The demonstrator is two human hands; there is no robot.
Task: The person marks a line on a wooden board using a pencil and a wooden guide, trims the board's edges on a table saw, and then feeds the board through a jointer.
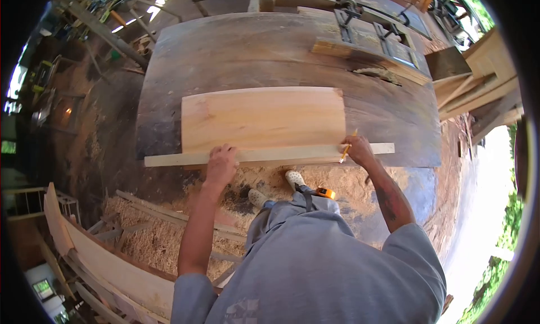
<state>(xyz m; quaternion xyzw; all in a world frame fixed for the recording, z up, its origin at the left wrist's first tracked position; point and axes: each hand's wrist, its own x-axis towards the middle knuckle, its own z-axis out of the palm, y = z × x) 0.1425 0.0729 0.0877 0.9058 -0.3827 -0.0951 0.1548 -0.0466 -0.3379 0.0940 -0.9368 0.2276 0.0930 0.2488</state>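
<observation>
A wide pale wooden board [261, 118] lies flat on the dark workbench, close to its front edge. Across the board's near edge runs a long straight wooden strip [287, 153], sticking out past both ends. My left hand [223, 163] is closed over the strip, left of its middle, with fingers curled on top. In my right hand [359, 150] is a yellow pencil [346, 148], pinched at the board's near right corner, its lower end by the strip. Part of the right hand's grip is hidden from above.
The workbench [225, 54] carries clamps [349, 14] and a wooden piece [365, 56] at the back right. Sawdust and shavings [146, 239] cover the floor. Boards [124, 267] stand at lower left, and planks [484, 70] lean at right. An orange tape measure [325, 193] sits at my waist.
</observation>
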